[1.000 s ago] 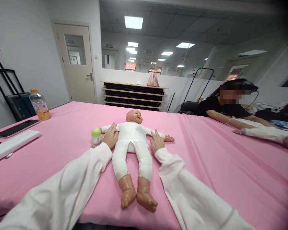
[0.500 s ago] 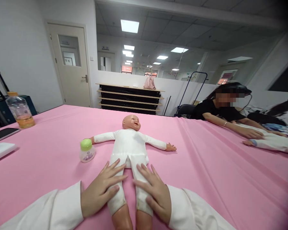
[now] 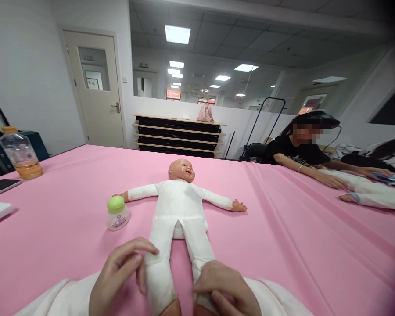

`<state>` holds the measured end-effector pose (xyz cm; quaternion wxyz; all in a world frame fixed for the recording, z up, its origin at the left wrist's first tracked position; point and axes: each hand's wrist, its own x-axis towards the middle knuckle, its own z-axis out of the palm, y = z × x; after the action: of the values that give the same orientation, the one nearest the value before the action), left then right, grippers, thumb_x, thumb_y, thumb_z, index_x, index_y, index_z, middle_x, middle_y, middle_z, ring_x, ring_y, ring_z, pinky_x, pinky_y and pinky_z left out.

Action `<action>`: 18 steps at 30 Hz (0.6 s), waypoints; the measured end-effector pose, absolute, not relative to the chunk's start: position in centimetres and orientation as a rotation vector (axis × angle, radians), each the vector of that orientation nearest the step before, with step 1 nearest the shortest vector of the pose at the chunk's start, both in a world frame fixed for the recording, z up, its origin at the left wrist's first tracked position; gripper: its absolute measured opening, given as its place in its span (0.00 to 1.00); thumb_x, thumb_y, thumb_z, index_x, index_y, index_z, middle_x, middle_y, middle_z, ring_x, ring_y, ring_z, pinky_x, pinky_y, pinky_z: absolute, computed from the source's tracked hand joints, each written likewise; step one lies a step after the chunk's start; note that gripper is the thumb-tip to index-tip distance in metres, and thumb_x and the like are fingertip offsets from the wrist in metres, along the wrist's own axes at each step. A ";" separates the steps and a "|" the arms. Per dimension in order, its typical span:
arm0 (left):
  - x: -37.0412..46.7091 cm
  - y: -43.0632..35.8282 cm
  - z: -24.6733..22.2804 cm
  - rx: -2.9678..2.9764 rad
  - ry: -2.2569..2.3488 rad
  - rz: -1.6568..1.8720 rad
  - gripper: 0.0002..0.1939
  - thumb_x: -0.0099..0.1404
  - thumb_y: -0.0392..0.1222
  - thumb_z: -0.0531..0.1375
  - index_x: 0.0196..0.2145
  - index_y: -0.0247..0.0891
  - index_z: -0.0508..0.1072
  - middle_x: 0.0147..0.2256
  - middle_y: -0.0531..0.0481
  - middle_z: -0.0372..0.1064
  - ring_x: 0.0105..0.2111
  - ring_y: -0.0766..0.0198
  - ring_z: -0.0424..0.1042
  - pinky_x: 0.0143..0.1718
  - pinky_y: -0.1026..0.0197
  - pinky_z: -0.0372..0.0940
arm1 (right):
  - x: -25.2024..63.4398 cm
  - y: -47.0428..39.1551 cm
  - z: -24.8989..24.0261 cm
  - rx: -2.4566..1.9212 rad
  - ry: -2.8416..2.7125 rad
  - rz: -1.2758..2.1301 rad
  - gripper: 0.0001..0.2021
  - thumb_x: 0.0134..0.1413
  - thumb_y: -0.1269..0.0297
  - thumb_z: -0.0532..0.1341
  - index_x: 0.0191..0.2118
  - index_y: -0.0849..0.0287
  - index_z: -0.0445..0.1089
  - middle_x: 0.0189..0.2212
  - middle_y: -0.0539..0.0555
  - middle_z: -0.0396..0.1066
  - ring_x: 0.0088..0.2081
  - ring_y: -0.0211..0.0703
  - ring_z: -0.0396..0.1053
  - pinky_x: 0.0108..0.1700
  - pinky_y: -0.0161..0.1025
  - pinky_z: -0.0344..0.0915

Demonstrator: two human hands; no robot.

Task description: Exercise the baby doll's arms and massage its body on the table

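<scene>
1. Two hands work low on the white cloth-bodied baby doll (image 3: pixel 181 206), which lies face up, arms spread, on the pink-covered bench (image 3: pixel 299 237), so both legs are within reach.
2. Left hand (image 3: pixel 120 274) curls loosely round one leg; right hand (image 3: pixel 225 292) closes its fingers on the other.
3. Beside the doll's arm stands a small green-capped bottle (image 3: pixel 117 213), upright.

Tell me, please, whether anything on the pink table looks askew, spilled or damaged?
Nothing stands out. The doll lies flat on its back, arms spread, with the left hand and right hand on its lower legs. The green-capped bottle stands upright beside its arm, and the tablecloth shows only creases.
</scene>
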<state>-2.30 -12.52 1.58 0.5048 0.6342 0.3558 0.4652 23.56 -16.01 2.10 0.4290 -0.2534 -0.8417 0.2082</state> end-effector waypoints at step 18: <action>-1.5 -12.7 1.5 2.436 0.778 0.638 0.22 0.63 0.51 0.50 0.56 0.56 0.59 0.58 0.54 0.55 0.60 0.51 0.50 0.58 0.40 0.46 | 24.0 -15.3 1.4 -0.778 -2.597 0.032 0.26 0.57 0.51 0.50 0.59 0.55 0.53 0.59 0.57 0.52 0.62 0.49 0.44 0.61 0.56 0.35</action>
<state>-1.45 -12.74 1.54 0.2503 0.8948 0.2859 0.2343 23.98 -15.29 1.40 0.2136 -0.2803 -0.9358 0.0115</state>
